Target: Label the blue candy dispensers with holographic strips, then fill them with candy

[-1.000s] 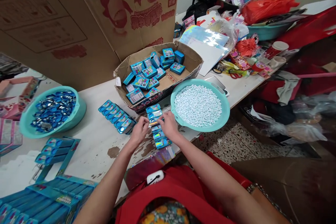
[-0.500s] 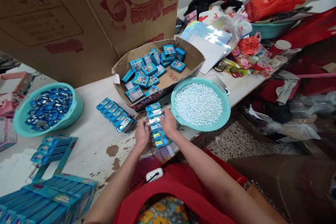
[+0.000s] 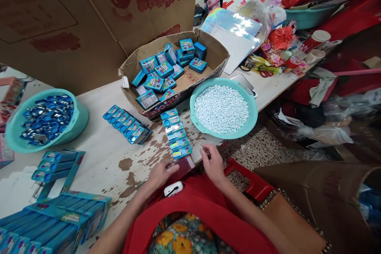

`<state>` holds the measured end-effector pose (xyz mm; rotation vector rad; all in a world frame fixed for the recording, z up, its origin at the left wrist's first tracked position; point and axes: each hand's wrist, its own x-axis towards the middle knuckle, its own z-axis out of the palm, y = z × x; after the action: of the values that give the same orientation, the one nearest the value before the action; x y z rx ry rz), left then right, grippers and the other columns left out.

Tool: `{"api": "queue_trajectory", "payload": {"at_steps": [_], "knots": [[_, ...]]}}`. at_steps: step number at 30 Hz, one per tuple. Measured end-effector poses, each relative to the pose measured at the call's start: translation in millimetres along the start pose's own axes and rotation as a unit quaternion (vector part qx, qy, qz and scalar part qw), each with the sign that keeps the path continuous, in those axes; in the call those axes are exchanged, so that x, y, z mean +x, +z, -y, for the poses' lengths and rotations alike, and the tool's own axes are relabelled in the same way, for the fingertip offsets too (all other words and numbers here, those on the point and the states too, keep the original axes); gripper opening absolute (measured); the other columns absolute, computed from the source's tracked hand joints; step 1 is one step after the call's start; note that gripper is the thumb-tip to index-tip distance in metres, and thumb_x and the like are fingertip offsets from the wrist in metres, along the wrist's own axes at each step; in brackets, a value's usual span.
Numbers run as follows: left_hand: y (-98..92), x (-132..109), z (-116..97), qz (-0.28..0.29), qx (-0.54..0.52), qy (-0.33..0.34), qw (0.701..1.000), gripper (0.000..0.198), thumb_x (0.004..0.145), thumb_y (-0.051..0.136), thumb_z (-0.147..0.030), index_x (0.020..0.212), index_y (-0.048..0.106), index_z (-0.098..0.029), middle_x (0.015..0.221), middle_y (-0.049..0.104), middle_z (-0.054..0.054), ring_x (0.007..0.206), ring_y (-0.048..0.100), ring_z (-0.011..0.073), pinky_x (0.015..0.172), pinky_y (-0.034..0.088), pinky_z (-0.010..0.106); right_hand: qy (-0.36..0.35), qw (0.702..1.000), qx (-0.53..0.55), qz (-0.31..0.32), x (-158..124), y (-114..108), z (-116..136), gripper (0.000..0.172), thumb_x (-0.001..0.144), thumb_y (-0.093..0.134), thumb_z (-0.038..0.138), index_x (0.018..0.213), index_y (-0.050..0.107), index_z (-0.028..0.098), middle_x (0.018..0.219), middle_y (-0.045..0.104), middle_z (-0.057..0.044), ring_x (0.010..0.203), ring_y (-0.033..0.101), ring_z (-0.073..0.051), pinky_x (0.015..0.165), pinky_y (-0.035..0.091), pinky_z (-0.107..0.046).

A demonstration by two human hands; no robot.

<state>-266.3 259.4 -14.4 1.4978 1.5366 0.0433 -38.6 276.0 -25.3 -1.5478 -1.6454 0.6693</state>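
A row of small blue boxes (image 3: 175, 134) lies on the table in front of me, round and silvery shapes showing on their tops. My left hand (image 3: 160, 174) is just below the row at the table's front edge, thumb stretched out. It is beside a dark, shiny sheet (image 3: 183, 167), and I cannot tell whether it touches it. My right hand (image 3: 213, 163) hovers right of the row, fingers loosely bent and apart, holding nothing. A second row of blue boxes (image 3: 126, 124) lies to the left. A turquoise basin (image 3: 253, 116) of small pale candies (image 3: 222, 109) stands to the right.
Behind the rows, a cut-down carton (image 3: 214, 61) holds loose blue boxes. A turquoise basin (image 3: 81, 121) of blue and silver pieces stands at left, above stacked blue display boxes (image 3: 56, 218). A tall carton (image 3: 98, 20) rises behind. Scissors (image 3: 266, 74) and a phone (image 3: 242, 81) lie right.
Both hands have left the row of boxes and drawn back toward me, the right one also moving rightward. The view has shifted slightly. The row of boxes stays on the table.
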Motion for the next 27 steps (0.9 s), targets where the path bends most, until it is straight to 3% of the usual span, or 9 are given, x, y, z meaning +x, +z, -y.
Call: {"api": "queue_trajectory", "payload": {"at_steps": [5,9,14,19,27], "knots": [[25.4,1.7,-14.2,-0.028,0.055,0.052,0.997,0.035,0.092,0.032,-0.041,0.094,0.062,-0.024,0.090,0.068,0.002,0.081,0.061,0.0176,0.070,0.040,0.025,-0.135,0.978,-0.113,0.113,-35.3,7.4,-4.4,0.025,0.090,0.048,0.019,0.111,0.059,0.021,0.105,0.060,-0.009,0.095,0.054,-0.020,0.083,0.046,-0.033],[26.0,2.4,-19.8,-0.020,0.161,0.050,0.985,0.040,0.094,0.024,-0.041,0.094,0.059,-0.022,0.083,0.068,0.004,0.078,0.063,0.0186,0.065,0.039,0.026,-0.214,0.949,-0.192,0.134,-41.2,18.3,-7.3,0.032,0.090,0.049,0.021,0.121,0.056,0.022,0.111,0.060,-0.009,0.098,0.053,-0.021,0.083,0.046,-0.035],[26.6,-1.2,-26.5,-0.027,0.254,0.065,0.965,0.036,0.094,0.027,-0.041,0.114,0.051,-0.022,0.087,0.069,0.006,0.081,0.064,0.0208,0.067,0.041,0.028,-0.192,0.951,-0.191,0.151,-41.8,16.4,-11.8,0.034,0.090,0.048,0.021,0.124,0.053,0.019,0.115,0.059,-0.009,0.100,0.051,-0.022,0.084,0.045,-0.035],[29.3,1.6,-25.5,-0.035,0.286,0.101,0.952,0.040,0.095,0.020,-0.036,0.099,0.057,-0.021,0.091,0.068,0.008,0.084,0.063,0.0213,0.069,0.041,0.029,-0.197,0.950,-0.189,0.149,-43.0,15.9,-11.5,0.035,0.089,0.049,0.020,0.124,0.053,0.019,0.118,0.057,-0.010,0.104,0.049,-0.023,0.087,0.044,-0.036],[25.1,1.2,-26.5,-0.036,0.237,0.109,0.965,0.042,0.095,0.020,-0.037,0.089,0.058,-0.021,0.086,0.068,0.006,0.081,0.063,0.0186,0.067,0.039,0.027,-0.259,0.931,-0.201,0.162,-56.3,19.1,-19.4,0.036,0.089,0.047,0.016,0.124,0.052,0.018,0.124,0.055,-0.009,0.109,0.046,-0.024,0.089,0.040,-0.038]]}}
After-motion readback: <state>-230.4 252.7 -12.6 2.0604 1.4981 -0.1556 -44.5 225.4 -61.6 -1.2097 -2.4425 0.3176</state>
